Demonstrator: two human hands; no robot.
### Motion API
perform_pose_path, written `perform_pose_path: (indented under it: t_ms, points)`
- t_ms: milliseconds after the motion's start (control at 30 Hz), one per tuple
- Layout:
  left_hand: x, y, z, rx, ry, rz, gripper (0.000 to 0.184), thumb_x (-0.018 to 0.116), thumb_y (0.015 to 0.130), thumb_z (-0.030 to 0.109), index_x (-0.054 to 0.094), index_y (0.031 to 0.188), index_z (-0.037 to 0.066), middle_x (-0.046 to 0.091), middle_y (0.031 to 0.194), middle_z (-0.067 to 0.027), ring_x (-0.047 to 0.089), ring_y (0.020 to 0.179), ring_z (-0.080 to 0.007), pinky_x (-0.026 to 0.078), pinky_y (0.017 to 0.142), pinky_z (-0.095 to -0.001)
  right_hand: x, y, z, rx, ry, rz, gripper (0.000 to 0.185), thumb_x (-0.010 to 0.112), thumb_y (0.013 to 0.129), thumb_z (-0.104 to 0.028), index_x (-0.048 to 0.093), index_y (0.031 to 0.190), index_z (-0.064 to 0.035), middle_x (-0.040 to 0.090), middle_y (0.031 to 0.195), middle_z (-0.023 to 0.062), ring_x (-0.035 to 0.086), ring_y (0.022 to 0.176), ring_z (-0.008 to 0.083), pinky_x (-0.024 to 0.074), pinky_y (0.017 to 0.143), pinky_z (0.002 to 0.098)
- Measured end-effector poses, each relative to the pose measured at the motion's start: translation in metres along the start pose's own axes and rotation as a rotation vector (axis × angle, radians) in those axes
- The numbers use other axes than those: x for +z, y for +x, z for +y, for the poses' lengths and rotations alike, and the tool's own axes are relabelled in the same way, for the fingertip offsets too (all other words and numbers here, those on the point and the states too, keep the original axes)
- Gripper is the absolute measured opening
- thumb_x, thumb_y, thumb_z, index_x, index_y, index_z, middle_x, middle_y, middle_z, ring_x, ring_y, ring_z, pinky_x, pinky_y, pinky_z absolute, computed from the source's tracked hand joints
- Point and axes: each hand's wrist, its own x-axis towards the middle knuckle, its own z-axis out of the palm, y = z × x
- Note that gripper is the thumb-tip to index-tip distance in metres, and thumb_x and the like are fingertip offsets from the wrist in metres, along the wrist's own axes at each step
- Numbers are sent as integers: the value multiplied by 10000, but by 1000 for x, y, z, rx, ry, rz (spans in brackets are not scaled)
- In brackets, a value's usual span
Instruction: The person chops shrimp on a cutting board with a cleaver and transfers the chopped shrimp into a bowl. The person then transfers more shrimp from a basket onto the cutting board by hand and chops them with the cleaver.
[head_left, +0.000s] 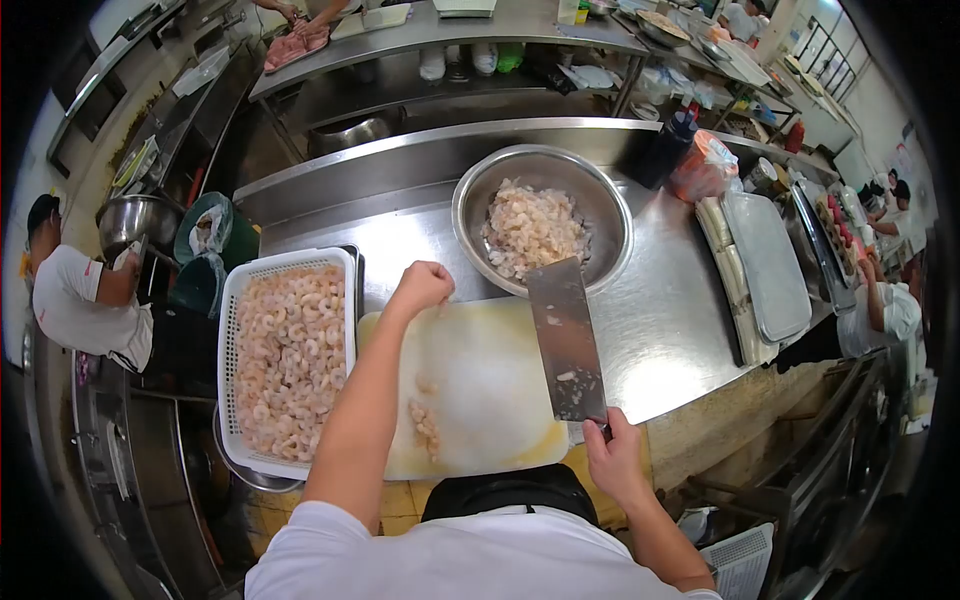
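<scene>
The big knife (566, 335) is gripped by the handle in the right hand (614, 455) and held over the right edge of the cutting board (490, 380). From that hand, its long side is pointed forward and a bit left, with its far end over the rim of the metal bowl (460, 222). The blade is wide, gray and shiny, with pale bits (567, 377) stuck on it. The left hand (425, 286) is farther off, curled up by the board's far edge; whether anything is tucked inside cannot be told. Small shrimp pieces (425, 430) are spread on the board. Cut shrimp (535, 228) are heaped in the bowl, and curled shrimp (292, 360) are piled in the white basket (228, 395) on the left
</scene>
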Motion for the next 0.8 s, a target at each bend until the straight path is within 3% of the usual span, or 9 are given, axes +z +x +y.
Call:
perform_pose_path:
  t_ms: [67, 167, 200, 300, 433, 533, 633, 733, 800]
  points:
    - [-13, -22, -1, -43, 8, -190, 278, 809, 751, 162, 812, 1007, 52, 780, 843, -140, 751, 820, -333, 617, 789, -397, 0, -1, -1, 13, 7, 2, 162, 692, 999, -120, 658, 984, 37, 677, 721, 190, 652, 588, 258, 488, 562, 387]
    - [-6, -58, 17, 110, 413, 74, 267, 819, 753, 162, 808, 1005, 76, 787, 999, -164, 748, 939, -347, 608, 852, -410, 3, 0, 3, 9, -13, -18, 160, 690, 998, -116, 655, 990, 40, 686, 733, 195, 659, 594, 268, 494, 567, 393]
    - [4, -52, 5, 145, 403, 146, 239, 802, 772, 133, 801, 1001, 67, 744, 1119, -185, 729, 1023, -361, 595, 912, -427, 4, 1, 2, 5, -25, -24, 160, 689, 997, -115, 655, 993, 42, 691, 738, 197, 665, 598, 275, 498, 571, 399]
    - [27, -52, -16, 263, 501, 168, 238, 788, 781, 141, 805, 1007, 67, 700, 1147, -179, 719, 1037, -371, 591, 942, -447, 10, 1, -2, -16, -31, -50, 165, 691, 995, -118, 654, 997, 43, 700, 763, 216, 690, 627, 296, 514, 590, 415]
    - [27, -86, -3, 182, 514, 10, 278, 770, 797, 138, 794, 1052, 28, 651, 1236, -193, 667, 1149, -393, 551, 1036, -458, 12, -1, 2, -68, -31, -65, 172, 694, 990, -123, 649, 997, 43, 703, 794, 241, 715, 680, 349, 532, 619, 433]
    - [27, -106, 12, 243, 466, 117, 401, 761, 827, 155, 749, 1201, 7, 633, 1363, -200, 610, 1278, -403, 505, 1116, -455, 11, -6, 12, -49, -76, -81, 168, 693, 989, -121, 651, 1006, 41, 699, 805, 256, 717, 711, 386, 536, 630, 451]
    - [45, -99, -15, 384, 528, 232, 488, 756, 867, 177, 692, 1323, 14, 591, 1493, -187, 551, 1378, -398, 464, 1170, -457, 14, -6, 24, -74, -88, -58, 152, 692, 985, -123, 657, 1010, 23, 704, 812, 248, 705, 725, 439, 535, 631, 478]
    - [86, -131, -54, 483, 608, 307, 470, 757, 887, 180, 689, 1324, 17, 552, 1557, -187, 535, 1403, -411, 453, 1181, -468, 16, 11, 16, -128, -251, -114, 166, 690, 981, -153, 675, 1045, 0, 717, 843, 227, 700, 750, 458, 533, 626, 514]
    - [88, -177, -36, 391, 392, 251, 466, 754, 894, 170, 686, 1334, 33, 557, 1549, -192, 553, 1377, -419, 462, 1167, -473, 30, 35, 18, -269, -367, -104, 190, 687, 978, -171, 683, 1092, -19, 716, 853, 202, 695, 753, 452, 542, 629, 521]
